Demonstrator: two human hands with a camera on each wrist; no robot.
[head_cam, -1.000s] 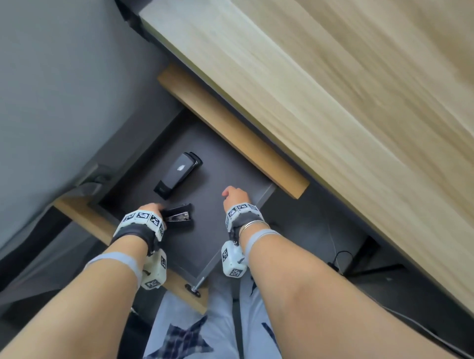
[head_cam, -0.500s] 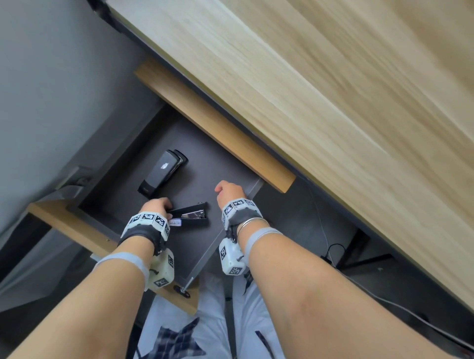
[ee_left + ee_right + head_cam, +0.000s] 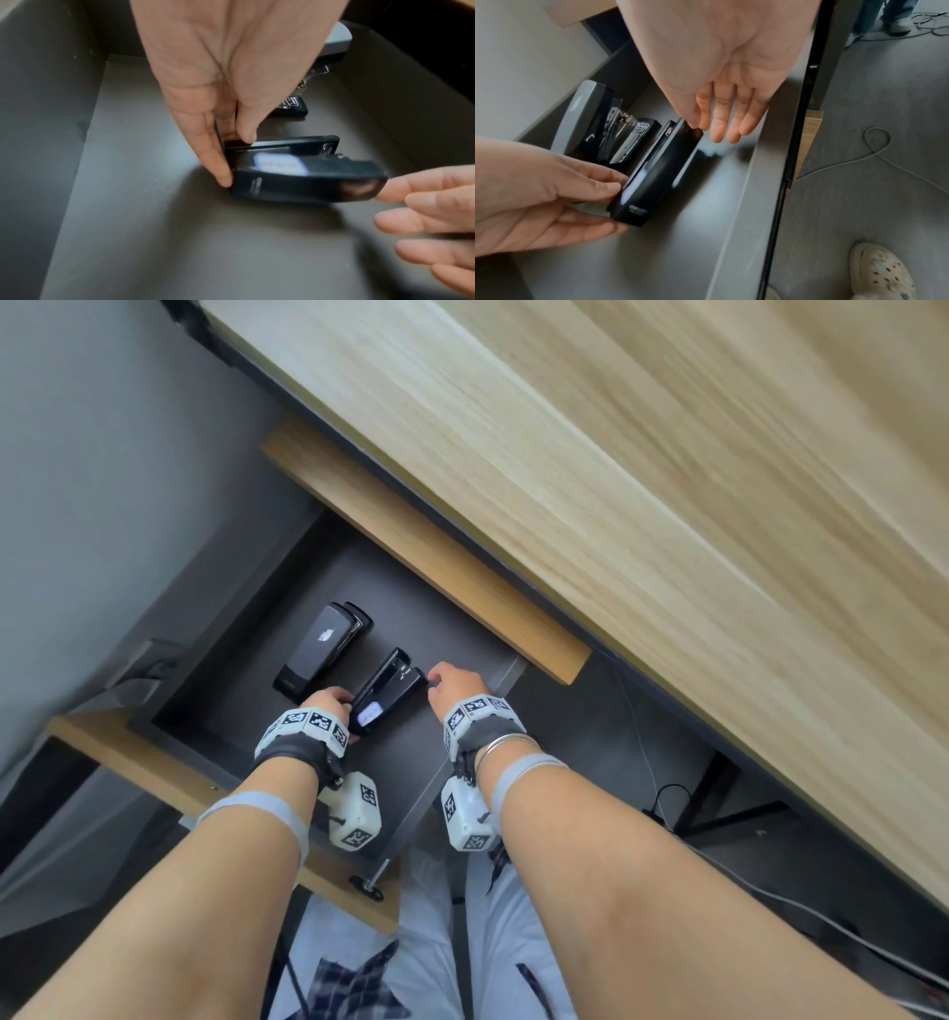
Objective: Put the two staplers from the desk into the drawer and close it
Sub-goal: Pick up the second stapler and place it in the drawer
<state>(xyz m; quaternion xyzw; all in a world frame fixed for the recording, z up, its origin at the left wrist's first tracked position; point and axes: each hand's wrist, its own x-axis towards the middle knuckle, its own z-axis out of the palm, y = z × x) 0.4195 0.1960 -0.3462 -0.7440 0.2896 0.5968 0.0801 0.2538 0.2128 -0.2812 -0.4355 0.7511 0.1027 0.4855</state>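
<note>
Head view of an open drawer point(image 3: 241, 629) under a wooden desk point(image 3: 642, 516), its dark floor running from 7 o'clock to 1 o'clock. At 10 o'clock of the drawer floor a grey-topped stapler point(image 3: 322, 650) is lying flat, apart from both hands. Just beside it, toward 3 o'clock, a black stapler point(image 3: 386, 693) is lying roughly parallel, also inside the drawer; whether the two are touching cannot be told. At the black stapler's 7 o'clock end the left hand point(image 3: 324, 700) is pinching its rear between thumb and fingers point(image 3: 217, 162), as the left wrist view shows. At its 1 o'clock end the right hand point(image 3: 454, 683) is sitting with fingers point(image 3: 718, 130) straight and loosely spread; in the right wrist view one fingertip is meeting the stapler's front tip, the rest lying clear of it. Further toward 3 o'clock the drawer's metal side rail point(image 3: 793, 130) is bordering the floor, and beyond it a cable point(image 3: 875, 150) and a light perforated clog point(image 3: 880, 272) are lying on the grey room floor point(image 3: 885, 203).
</note>
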